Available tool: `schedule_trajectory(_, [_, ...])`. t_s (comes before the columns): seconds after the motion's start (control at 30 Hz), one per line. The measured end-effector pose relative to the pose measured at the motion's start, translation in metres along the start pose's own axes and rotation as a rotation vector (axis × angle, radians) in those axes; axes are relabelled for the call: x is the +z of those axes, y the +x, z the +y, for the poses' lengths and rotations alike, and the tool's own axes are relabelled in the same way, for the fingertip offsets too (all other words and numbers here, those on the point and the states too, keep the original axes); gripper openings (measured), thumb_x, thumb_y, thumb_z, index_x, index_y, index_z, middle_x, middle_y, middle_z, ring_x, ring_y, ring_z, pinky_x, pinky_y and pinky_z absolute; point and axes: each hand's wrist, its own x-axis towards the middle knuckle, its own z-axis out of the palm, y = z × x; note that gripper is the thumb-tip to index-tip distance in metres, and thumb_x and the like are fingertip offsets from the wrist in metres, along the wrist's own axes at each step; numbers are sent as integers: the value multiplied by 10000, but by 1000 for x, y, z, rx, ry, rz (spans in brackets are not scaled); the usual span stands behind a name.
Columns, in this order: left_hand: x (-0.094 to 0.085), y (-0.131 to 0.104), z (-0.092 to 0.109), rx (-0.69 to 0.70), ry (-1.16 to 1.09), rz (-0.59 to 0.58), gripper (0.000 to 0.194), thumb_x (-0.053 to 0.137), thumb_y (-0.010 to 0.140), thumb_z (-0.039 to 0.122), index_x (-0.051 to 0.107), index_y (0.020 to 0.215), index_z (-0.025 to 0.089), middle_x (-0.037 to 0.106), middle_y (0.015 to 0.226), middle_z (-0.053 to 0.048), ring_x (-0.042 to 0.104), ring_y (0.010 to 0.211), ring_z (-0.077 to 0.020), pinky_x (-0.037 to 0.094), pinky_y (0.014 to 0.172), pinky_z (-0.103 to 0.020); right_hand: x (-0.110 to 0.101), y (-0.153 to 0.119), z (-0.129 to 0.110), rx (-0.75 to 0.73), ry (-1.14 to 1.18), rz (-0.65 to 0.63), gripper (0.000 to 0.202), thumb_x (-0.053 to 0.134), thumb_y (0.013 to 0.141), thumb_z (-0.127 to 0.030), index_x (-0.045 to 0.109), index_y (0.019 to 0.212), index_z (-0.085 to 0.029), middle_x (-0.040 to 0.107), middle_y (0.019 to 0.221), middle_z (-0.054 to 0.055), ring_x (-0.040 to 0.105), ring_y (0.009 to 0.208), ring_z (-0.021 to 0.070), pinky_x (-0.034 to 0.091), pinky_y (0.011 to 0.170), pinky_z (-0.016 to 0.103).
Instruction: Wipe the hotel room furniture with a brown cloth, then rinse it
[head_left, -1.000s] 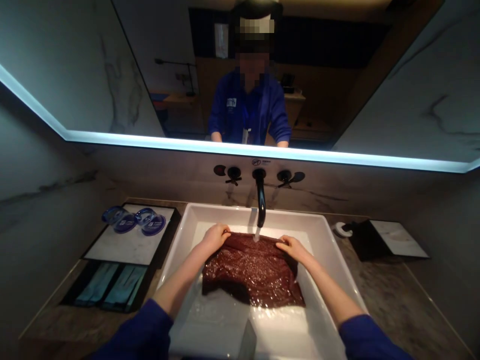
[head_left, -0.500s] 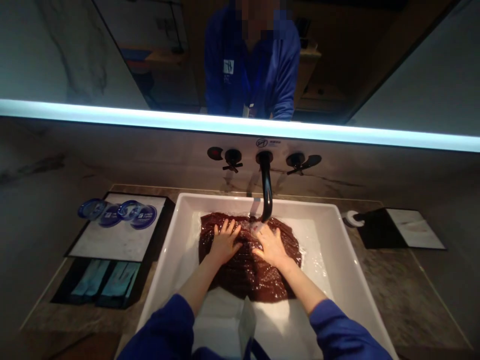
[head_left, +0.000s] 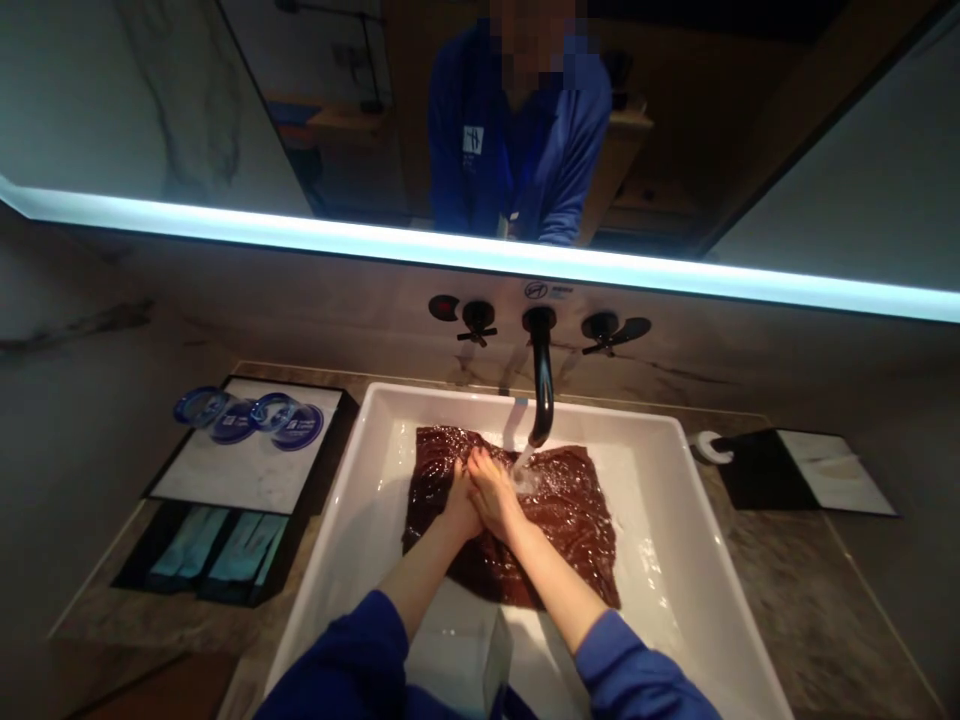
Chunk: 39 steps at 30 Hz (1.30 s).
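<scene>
A wet reddish-brown cloth (head_left: 570,540) lies spread and rumpled in the white sink (head_left: 694,520). My left hand (head_left: 460,505) rests over the cloth's left half, its visible fingers stretched out and partly covered by the other hand. Across it lies my right hand (head_left: 495,492), fingers straight and close together, touching the left hand. Neither hand visibly grips the cloth. Water runs from the black faucet (head_left: 543,385) onto the cloth just right of my hands.
Black cross handles (head_left: 478,320) flank the spout on the wall. On the left, a marble-topped stand (head_left: 232,470) carries two glasses on blue coasters, with teal packets (head_left: 187,545) in front. A black-and-white box (head_left: 772,470) sits on the right counter. A lit mirror edge runs above.
My hands were apart on the cloth; the right hand has moved left onto the left hand. The stream from the faucet is now in plain view. The view has shifted slightly.
</scene>
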Motion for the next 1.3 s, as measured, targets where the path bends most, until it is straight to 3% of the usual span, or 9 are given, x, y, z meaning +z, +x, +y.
schedule_trajectory(0.17, [-1,-13,-11,-17,-25,55,594,435,874,426,310,1431,260,258,1514,-97,146,1403,-344,177,1090,-626,-16,-7,22,-48,-225,-84,622,474,882,-342,266,1454,-214,245,1517,105,234,1391,274,246,1080,533])
schedule_trajectory(0.33, [5,-17,-17,-48,-6,144,694,497,803,600,364,1401,274,205,1527,-131,147,1392,-383,212,1077,-591,-36,-31,69,210,-407,-53,578,381,915,-466,260,1451,-286,213,1535,53,142,1410,302,115,1064,659])
schedule_trajectory(0.5, [2,-27,-24,-76,35,173,691,527,794,580,381,1390,264,247,1516,-117,175,1390,-365,228,1088,-551,-50,-67,107,412,-506,-12,592,301,932,-481,197,1471,-259,163,1548,48,82,1425,272,150,1075,626])
schedule_trajectory(0.57, [-3,-30,-22,-86,41,156,647,523,814,524,391,1383,246,269,1510,-108,189,1388,-350,222,1096,-552,-50,-73,102,460,-503,-4,586,293,935,-472,226,1466,-233,150,1548,66,73,1424,293,154,1056,655])
schedule_trajectory(0.67, [-7,-26,-5,-61,20,102,602,477,847,410,378,1388,164,271,1501,-149,196,1386,-350,226,1084,-591,-41,-61,67,491,-447,71,567,270,946,-395,257,1458,-151,126,1542,137,60,1421,335,150,1040,679])
schedule_trajectory(0.77, [-5,-10,17,35,-18,75,585,427,858,322,340,1413,159,295,1491,-142,233,1376,-330,222,1100,-578,-26,-33,21,211,-264,40,541,222,957,-323,245,1460,-126,152,1538,125,95,1426,273,176,1110,558])
schedule_trajectory(0.87, [-6,2,20,86,-33,84,576,462,838,311,379,1401,221,381,1448,-119,302,1344,-337,213,1106,-571,-15,-7,1,37,-138,-49,540,206,964,-378,271,1455,-164,225,1524,78,152,1418,250,225,1116,511])
schedule_trajectory(1.07, [-17,-11,-25,0,-33,100,777,541,766,593,328,1421,232,233,1518,-127,172,1392,-355,188,1090,-598,-27,0,42,66,-332,-66,598,363,922,-446,294,1447,-167,249,1515,116,186,1402,309,174,1103,567])
schedule_trajectory(1.3, [-15,-22,-49,-115,35,163,808,494,765,670,332,1422,230,233,1522,-113,172,1393,-345,234,1094,-521,-42,-55,96,474,-562,-10,609,291,925,-511,256,1460,-222,167,1546,56,110,1417,298,141,1077,622])
